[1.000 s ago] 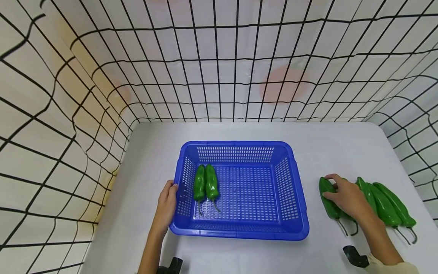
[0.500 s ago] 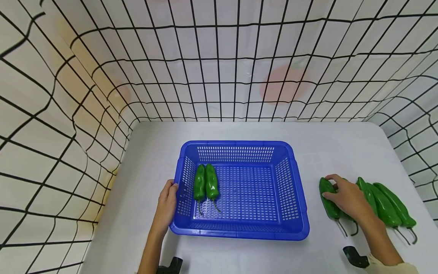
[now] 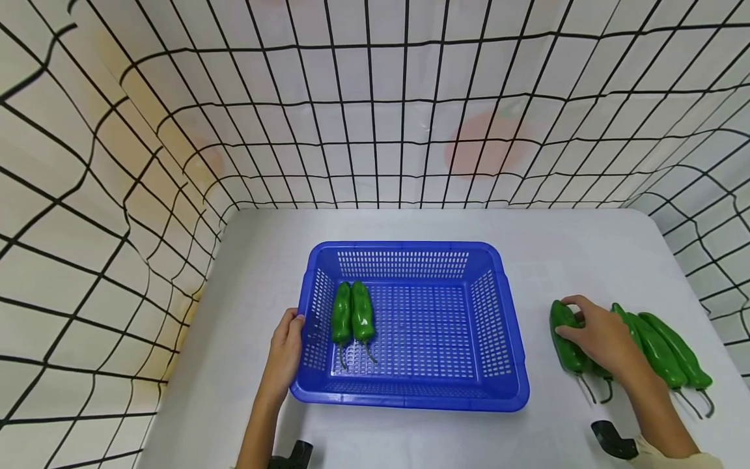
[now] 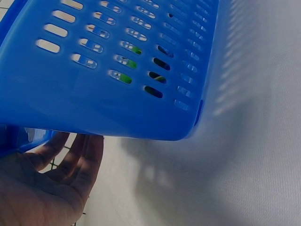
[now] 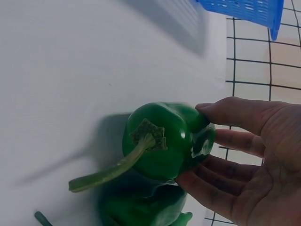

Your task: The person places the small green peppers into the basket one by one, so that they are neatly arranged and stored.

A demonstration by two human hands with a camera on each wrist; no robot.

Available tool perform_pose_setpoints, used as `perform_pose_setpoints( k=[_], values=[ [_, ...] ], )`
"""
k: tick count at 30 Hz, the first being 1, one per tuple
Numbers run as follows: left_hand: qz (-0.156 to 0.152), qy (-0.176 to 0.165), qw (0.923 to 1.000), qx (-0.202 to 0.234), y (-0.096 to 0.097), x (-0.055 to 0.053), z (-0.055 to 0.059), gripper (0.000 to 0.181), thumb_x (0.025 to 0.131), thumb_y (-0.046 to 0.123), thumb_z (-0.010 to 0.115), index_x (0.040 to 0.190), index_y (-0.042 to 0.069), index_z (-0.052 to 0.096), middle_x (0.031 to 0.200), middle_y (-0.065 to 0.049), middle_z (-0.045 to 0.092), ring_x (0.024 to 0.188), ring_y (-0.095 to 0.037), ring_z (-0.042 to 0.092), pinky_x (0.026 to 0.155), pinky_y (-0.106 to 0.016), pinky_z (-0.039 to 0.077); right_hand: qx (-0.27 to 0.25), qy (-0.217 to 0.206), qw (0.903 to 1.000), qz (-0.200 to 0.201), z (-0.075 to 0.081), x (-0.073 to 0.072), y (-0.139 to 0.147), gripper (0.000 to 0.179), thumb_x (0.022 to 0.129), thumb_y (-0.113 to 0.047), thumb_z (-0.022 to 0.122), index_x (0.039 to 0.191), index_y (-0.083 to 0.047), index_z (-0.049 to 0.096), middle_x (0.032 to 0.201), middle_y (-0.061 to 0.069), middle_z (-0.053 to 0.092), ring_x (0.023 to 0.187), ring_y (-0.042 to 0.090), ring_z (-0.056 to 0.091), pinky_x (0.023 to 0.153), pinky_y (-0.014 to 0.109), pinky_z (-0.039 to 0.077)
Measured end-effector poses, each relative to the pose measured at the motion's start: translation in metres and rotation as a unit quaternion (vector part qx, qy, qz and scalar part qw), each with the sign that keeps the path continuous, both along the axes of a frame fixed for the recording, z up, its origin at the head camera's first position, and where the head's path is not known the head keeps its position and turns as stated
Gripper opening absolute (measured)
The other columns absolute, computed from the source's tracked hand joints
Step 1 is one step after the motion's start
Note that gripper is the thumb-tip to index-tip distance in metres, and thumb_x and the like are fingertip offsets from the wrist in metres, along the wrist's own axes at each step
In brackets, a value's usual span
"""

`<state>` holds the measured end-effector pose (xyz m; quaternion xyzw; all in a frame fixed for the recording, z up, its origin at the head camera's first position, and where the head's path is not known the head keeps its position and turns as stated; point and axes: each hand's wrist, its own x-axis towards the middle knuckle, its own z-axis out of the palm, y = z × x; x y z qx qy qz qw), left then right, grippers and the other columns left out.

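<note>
A long green pepper at the right is pinched by my right hand. In the right wrist view the thumb lies on one side of this pepper and fingers on the other, its stem pointing away. Another green pepper sits right beside it, partly hidden by the hand in the head view. My left hand grips the left rim of a blue plastic basket. The left wrist view has the fingers under the rim, outside the wall. Two green peppers lie side by side in the basket's left part.
Several more green peppers lie in a row to the right of my right hand. A black wire grid stands behind the white table and along both sides. Table surface separates the basket from the row.
My right hand and the pepper it pinches have shifted slightly to the right and away from me. The left hand, the basket and the peppers inside have stayed put.
</note>
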<state>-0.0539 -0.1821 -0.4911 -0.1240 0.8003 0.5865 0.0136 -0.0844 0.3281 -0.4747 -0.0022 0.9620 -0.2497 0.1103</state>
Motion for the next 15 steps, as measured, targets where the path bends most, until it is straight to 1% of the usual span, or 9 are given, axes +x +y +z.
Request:
perform_pose_setpoints(
  k=[5, 12, 15],
  values=[
    [0.004, 0.0, 1.0, -0.001, 0.0, 0.001, 0.0, 0.029, 0.107, 0.023, 0.032, 0.115, 0.006, 0.054, 0.101, -0.019, 0.057, 0.08, -0.029, 0.057, 0.065, -0.036, 0.049, 0.005, 0.007, 1.0, 0.001, 0.004, 0.0, 0.001, 0.056, 0.089, -0.016, 0.072, 0.132, 0.01, 0.046, 0.109, 0.041, 0.058, 0.085, 0.043, 0.061, 0.059, 0.044, 0.048],
    [0.007, -0.002, 1.0, 0.0, 0.001, 0.001, 0.001, 0.029, 0.107, 0.023, 0.032, 0.115, 0.006, 0.054, 0.103, -0.019, 0.058, 0.082, -0.03, 0.058, 0.065, -0.036, 0.049, 0.006, 0.014, 0.9999, 0.002, 0.012, -0.001, 0.004, 0.057, 0.091, -0.019, 0.071, 0.132, 0.01, 0.046, 0.114, 0.044, 0.056, 0.091, 0.051, 0.061, 0.062, 0.049, 0.049],
    [0.007, -0.001, 1.0, 0.002, 0.001, 0.001, 0.001, 0.029, 0.107, 0.023, 0.032, 0.115, 0.006, 0.054, 0.102, -0.019, 0.058, 0.08, -0.029, 0.058, 0.064, -0.036, 0.049, 0.007, 0.018, 0.9998, 0.001, 0.016, -0.001, 0.005, 0.057, 0.091, -0.021, 0.071, 0.133, 0.009, 0.047, 0.112, 0.042, 0.057, 0.09, 0.05, 0.061, 0.061, 0.047, 0.049]
  ],
)
